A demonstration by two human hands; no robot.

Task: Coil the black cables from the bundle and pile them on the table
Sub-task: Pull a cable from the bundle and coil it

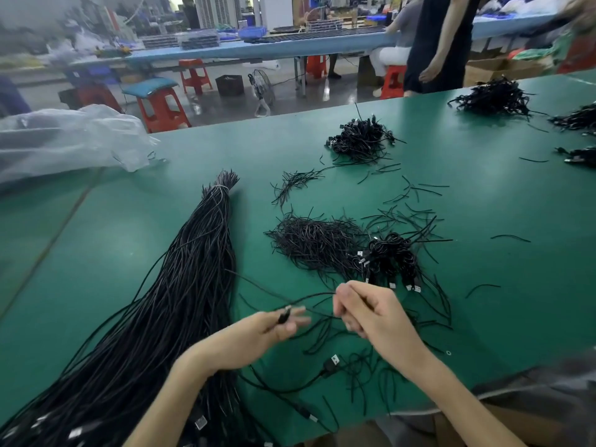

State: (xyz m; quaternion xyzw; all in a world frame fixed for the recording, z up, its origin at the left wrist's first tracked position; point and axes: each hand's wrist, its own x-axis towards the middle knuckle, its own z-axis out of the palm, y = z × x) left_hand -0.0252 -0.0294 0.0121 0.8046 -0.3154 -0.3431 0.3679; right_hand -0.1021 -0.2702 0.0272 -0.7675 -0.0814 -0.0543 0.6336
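No legible text or labels.

free: bare table point(483, 201) at right | blocked: bundle point(180, 285) left, coiled pile point(390, 256) ahead

Left hand point(274, 324) pinching, right hand point(364, 309) fisted, close together.

One head-worn wide-angle camera looks forward and down, close over the green surface point(451, 195), far benches visible behind.
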